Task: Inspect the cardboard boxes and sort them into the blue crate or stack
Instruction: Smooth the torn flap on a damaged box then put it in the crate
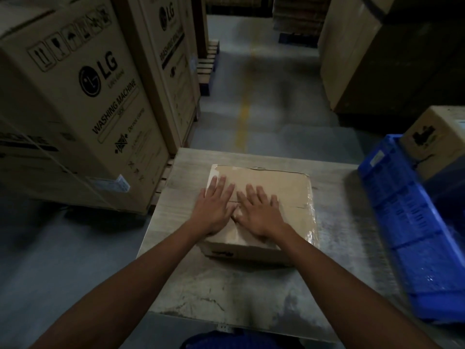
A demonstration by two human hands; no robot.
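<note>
One taped cardboard box (261, 197), centre frame on the table (251, 285): my left hand (214, 210) and right hand (259, 215) press flat, fingers spread, grasping nothing, probably feeling the seam for damage; blue crate (412, 222) at right edge.

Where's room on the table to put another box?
Biggest bare patch: table between the cardboard box and the near edge. A narrower strip runs between box and blue crate. The box top is crowded: left hand and right hand lie flat there.
</note>
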